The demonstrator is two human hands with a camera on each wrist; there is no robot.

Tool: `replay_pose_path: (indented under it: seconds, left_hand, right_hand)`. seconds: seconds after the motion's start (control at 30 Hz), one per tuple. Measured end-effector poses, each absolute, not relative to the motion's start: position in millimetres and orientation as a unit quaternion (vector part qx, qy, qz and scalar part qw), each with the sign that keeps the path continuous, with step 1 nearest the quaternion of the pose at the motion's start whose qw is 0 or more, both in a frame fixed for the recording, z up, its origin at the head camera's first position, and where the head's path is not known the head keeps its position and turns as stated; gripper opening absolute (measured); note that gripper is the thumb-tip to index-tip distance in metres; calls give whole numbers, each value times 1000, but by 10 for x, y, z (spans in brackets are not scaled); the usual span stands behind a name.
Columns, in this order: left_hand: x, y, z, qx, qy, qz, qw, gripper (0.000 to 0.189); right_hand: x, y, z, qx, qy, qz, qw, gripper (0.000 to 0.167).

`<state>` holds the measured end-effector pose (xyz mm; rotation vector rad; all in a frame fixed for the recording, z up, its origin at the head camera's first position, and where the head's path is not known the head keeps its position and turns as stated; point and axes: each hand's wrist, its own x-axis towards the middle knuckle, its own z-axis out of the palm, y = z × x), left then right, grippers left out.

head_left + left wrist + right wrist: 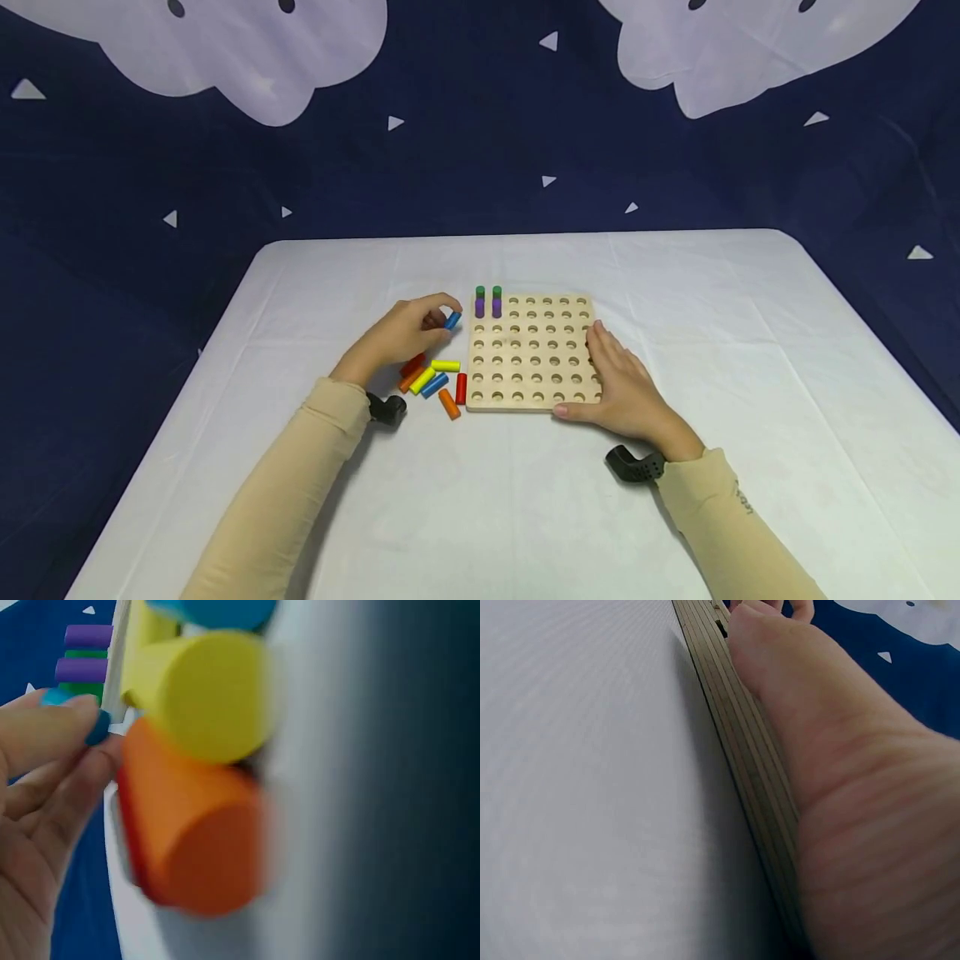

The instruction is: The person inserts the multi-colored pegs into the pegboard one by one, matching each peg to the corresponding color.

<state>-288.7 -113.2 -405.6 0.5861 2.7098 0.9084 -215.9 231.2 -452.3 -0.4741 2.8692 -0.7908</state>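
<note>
Between thumb and fingers, my left hand (405, 332) pinches a blue peg (452, 321), held tilted just left of the wooden pegboard (525, 410). In the left wrist view that blue peg (98, 729) is partly covered by the fingertips. Two purple pegs (480, 308) and two green pegs (497, 292) stand upright in holes at the board's far left corner. My right hand (630, 390) rests along the board's right edge with fingers extended, its thumb at the near edge. From the right wrist, the thumb side of the hand (855, 750) lies against the board's layered edge (739, 742).
Loose pegs lie left of the board: a red peg (461, 389), yellow pegs (446, 366), orange pegs (449, 404) and another blue peg (434, 385). A white cloth (480, 500) covers the table. Behind it hangs a dark blue backdrop (480, 183).
</note>
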Motion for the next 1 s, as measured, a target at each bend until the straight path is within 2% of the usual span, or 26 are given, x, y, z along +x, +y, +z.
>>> replay_pose_path:
  seconds: [0.23, 0.43, 0.73, 1.0]
  left_hand:
    - [-2858, -991, -4162, 173, 890, 418, 55, 36]
    - [-2869, -805, -4180, 179, 883, 433, 21, 34]
    - [-2906, -601, -4160, 190, 882, 430, 28, 33]
    - [-2898, -513, -4147, 220, 900, 376, 9, 30]
  right_hand:
    - [-2149, 2312, -4500, -156, 950, -263, 63, 135]
    - [-2154, 2314, -4509, -157, 950, -263, 62, 136]
    - [-2172, 2321, -4548, -157, 950, -263, 60, 138]
    - [-2169, 2322, -4553, -160, 950, -264, 54, 135]
